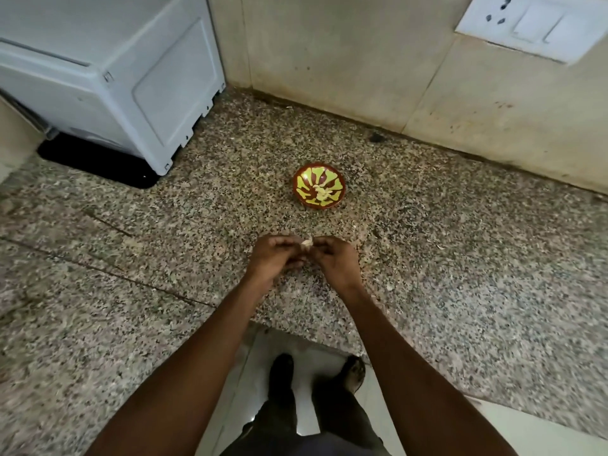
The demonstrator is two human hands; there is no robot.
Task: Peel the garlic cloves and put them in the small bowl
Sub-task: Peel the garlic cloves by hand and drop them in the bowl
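Left hand (pixel 274 255) and right hand (pixel 332 258) meet above the counter (pixel 460 258), fingers of both curled, pinching one garlic clove (pixel 307 242) between the fingertips at the top of the grip. Small bowl (pixel 318 191), red-brown with yellow pattern, sits on the speckled granite beyond the hands, apart from them, pale cloves inside. White appliance (pixel 108 70) far left; switch plate (pixel 533 26) on the wall at right. Feet on pale floor below.
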